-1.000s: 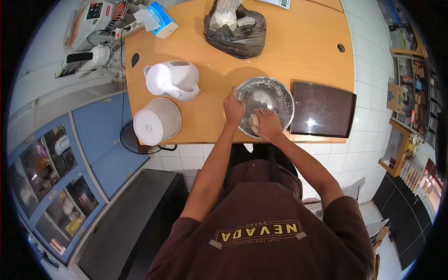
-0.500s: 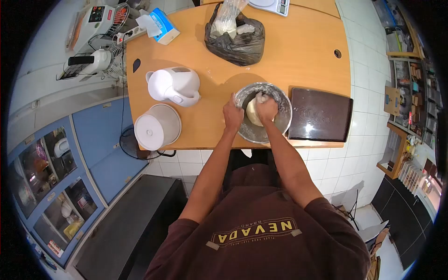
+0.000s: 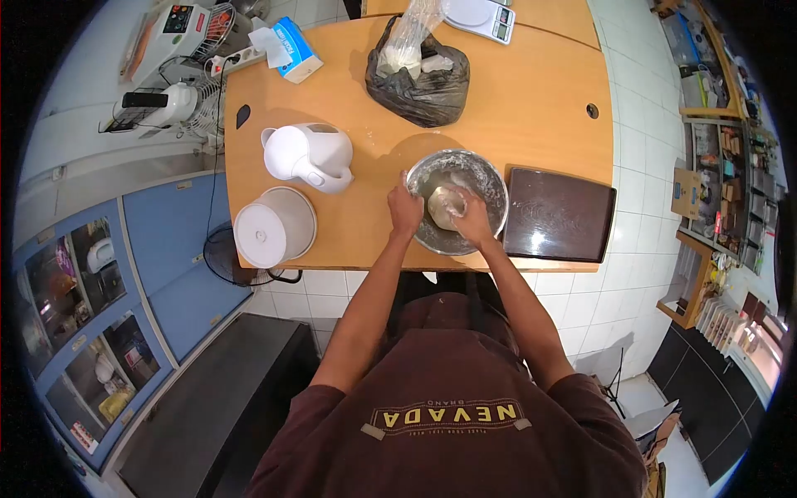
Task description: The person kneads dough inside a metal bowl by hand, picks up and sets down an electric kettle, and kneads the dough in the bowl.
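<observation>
A metal mixing bowl (image 3: 491,176), its inner wall smeared with flour, stands near the front edge of the table. Inside it lies a pale, rounded lump of dough (image 3: 441,204). My left hand (image 3: 405,209) grips the bowl's rim on the left side. Reaching into the bowl from the front right, my right hand (image 3: 471,219) has its fingers curled over the right side of the dough. Parts of those fingers are blurred.
Right of the bowl lies a dark baking tray (image 3: 558,214). A white kettle (image 3: 309,156) and a white lidded container (image 3: 278,227) stand to the left. Farther back are a black plastic bag (image 3: 427,91), a tissue box (image 3: 295,54) and a digital scale (image 3: 480,17).
My right hand has turned from a fist pressed into the bowl's right side to curled fingers on the dough. The whole view has shifted slightly; my left hand stays on the rim.
</observation>
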Demonstrator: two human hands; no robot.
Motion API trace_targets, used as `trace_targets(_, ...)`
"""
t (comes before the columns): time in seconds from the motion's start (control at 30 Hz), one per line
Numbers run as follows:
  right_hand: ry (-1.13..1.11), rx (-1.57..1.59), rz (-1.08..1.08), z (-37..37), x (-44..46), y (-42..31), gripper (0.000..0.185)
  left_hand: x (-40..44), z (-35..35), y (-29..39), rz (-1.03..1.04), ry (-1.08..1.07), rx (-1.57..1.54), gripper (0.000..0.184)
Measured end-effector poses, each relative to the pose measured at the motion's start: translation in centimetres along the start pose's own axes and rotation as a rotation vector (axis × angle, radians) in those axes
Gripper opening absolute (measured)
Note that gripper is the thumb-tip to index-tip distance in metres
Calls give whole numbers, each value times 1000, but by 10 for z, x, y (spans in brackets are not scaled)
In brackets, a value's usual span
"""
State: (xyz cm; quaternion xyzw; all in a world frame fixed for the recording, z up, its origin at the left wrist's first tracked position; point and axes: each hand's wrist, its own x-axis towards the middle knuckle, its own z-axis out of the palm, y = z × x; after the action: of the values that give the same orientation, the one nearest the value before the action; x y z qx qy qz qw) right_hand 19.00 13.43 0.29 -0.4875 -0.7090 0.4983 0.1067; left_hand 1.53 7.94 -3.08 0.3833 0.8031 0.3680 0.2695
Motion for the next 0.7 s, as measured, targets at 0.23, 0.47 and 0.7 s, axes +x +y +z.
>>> trace_targets(0.23, -113, -492, -145, -8, 25, -27, 63, 2, -14, 27, -72, -102, 65, 63)
trace_targets(0.47, -414, -515, -93, 0, 40, 1, 66, 2, -8, 15, 0, -65, 86, 62)
trace_targets(0.7, -103, -177, -137, -23, 6, -15, 66, 11, -11, 4, 67, -72, -1, 61)
